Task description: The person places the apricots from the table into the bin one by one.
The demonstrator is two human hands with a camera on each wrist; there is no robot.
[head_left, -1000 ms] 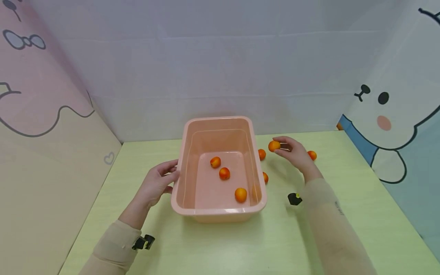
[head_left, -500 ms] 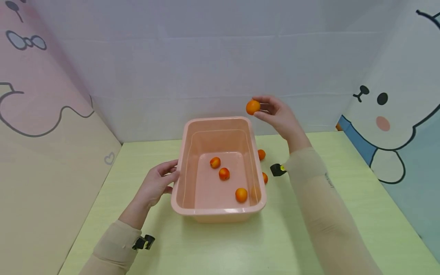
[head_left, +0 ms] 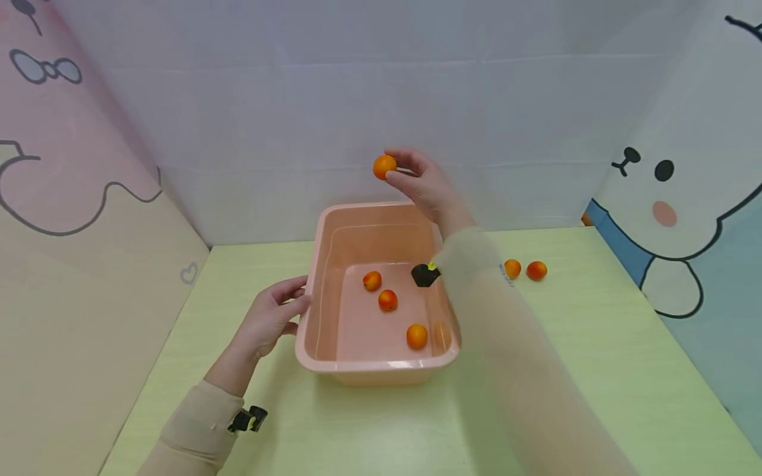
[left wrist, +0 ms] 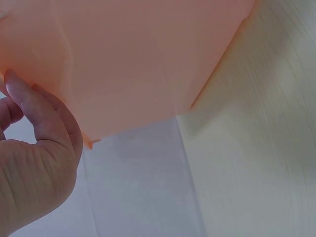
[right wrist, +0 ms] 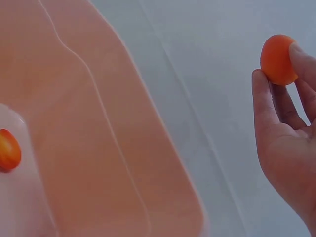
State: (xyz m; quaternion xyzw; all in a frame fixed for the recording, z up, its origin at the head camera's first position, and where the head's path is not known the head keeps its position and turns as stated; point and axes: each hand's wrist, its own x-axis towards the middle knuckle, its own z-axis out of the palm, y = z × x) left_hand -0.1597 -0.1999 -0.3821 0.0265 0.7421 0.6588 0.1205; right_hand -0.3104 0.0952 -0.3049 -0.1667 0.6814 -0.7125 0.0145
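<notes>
A pink plastic tub (head_left: pixel 381 365) stands on the table in the head view, with three small orange-red fruits inside, the nearest one (head_left: pixel 417 336) at its front right. My left hand (head_left: pixel 275 317) holds the tub's left rim; in the left wrist view its curled fingers (left wrist: pixel 42 116) are at the lip. Above the tub's far edge, my right hand (head_left: pixel 425 188) pinches a small round orange fruit (head_left: pixel 384 167) between thumb and fingertips. The right wrist view shows this fruit (right wrist: pixel 278 59) held clear of the tub wall (right wrist: pixel 118 123).
Two more fruits lie on the pale green table (head_left: pixel 595 317) to the right, one orange (head_left: pixel 512 268) and one redder (head_left: pixel 536 270). My right sleeve covers the tub's right side and the table there. A pale cloth wall (head_left: pixel 286 132) rises behind the table.
My right hand has carried the orange fruit up and left, from the table right of the tub to above its far edge. The left hand and tub stay in place.
</notes>
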